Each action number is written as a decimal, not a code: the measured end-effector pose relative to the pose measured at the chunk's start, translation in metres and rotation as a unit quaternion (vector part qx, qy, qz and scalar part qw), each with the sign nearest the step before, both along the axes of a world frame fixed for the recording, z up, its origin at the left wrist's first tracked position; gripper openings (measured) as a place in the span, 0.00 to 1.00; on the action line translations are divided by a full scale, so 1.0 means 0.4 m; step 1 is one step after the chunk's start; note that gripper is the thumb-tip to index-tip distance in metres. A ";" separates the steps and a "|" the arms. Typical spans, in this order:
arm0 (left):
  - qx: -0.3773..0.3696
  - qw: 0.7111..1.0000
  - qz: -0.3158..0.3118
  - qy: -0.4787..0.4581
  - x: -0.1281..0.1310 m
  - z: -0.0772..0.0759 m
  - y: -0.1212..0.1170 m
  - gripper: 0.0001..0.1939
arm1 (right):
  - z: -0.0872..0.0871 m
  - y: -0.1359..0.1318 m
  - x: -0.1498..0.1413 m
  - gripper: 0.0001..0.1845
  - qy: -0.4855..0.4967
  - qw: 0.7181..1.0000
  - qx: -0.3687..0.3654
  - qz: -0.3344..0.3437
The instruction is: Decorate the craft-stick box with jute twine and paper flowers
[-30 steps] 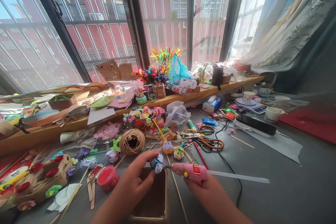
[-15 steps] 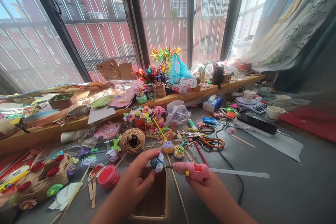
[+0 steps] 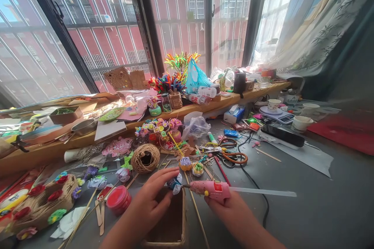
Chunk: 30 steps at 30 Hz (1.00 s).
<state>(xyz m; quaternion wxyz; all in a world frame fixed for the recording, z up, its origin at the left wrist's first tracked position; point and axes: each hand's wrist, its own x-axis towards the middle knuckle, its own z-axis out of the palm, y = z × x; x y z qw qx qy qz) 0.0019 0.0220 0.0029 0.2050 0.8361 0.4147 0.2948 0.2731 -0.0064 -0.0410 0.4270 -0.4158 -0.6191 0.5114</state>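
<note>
Between the fingers of my left hand (image 3: 154, 196) is a small blue and white paper flower (image 3: 175, 183). My right hand (image 3: 229, 206) grips a pink hot glue gun (image 3: 212, 189) by its handle, and a long clear glue stick (image 3: 265, 191) sticks out of its back. The gun's nozzle points left and is at the flower's right side; whether it touches cannot be made out. Below my left hand stands an open rectangular box (image 3: 166, 225) with a twine-wrapped rim. A purple paper flower (image 3: 185, 163) and a green-yellow one (image 3: 198, 169) lie just beyond.
Scissors (image 3: 233, 158) and a twine roll (image 3: 145, 157) lie ahead. A red tub (image 3: 118, 200), wooden sticks (image 3: 100, 216) and a flower-trimmed twine box (image 3: 43, 202) are at left. A black cable (image 3: 264, 198) runs down the right side, near a phone (image 3: 283, 136).
The paper flower has turned slightly in my left fingers, while the glue gun's nozzle stays at its side. The whole view has shifted a little.
</note>
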 end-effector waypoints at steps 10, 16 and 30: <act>0.000 1.000 0.003 -0.006 -0.003 0.000 -0.001 0.29 | -0.002 -0.002 0.000 0.21 -0.019 1.000 0.002 -0.003; 0.000 1.000 -0.004 0.005 -0.005 -0.004 0.002 0.29 | -0.005 -0.011 -0.001 0.20 -0.027 0.999 -0.009 -0.032; 0.004 1.000 -0.010 0.002 -0.005 -0.009 0.007 0.30 | 0.003 -0.006 0.003 0.22 -0.039 0.999 -0.010 -0.005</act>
